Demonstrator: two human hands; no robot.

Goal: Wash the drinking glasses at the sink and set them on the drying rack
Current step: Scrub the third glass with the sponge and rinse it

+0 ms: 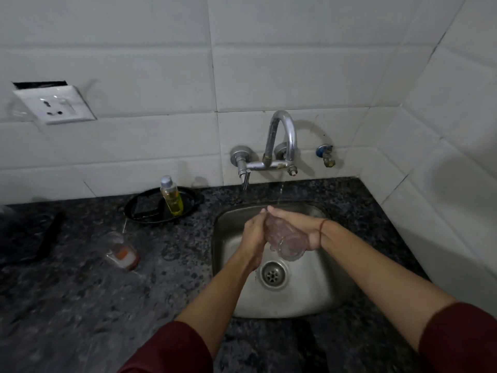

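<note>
Lying tilted, the glass (287,239) sits between left hand (254,234) and right hand (297,221) fingers (278,212)

Speckled dark counter (80,305), steel sink (309,292), maroon sleeves (172,348).

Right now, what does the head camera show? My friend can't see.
The left hand and right hand hold a clear glass sideways over the steel sink, under the tap's thin stream. A dirty glass stands on the counter to the left.

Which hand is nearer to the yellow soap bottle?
Left. Both hands hold the glass over the sink; the left hand is on its side facing the bottle, the right hand on the far side.
</note>
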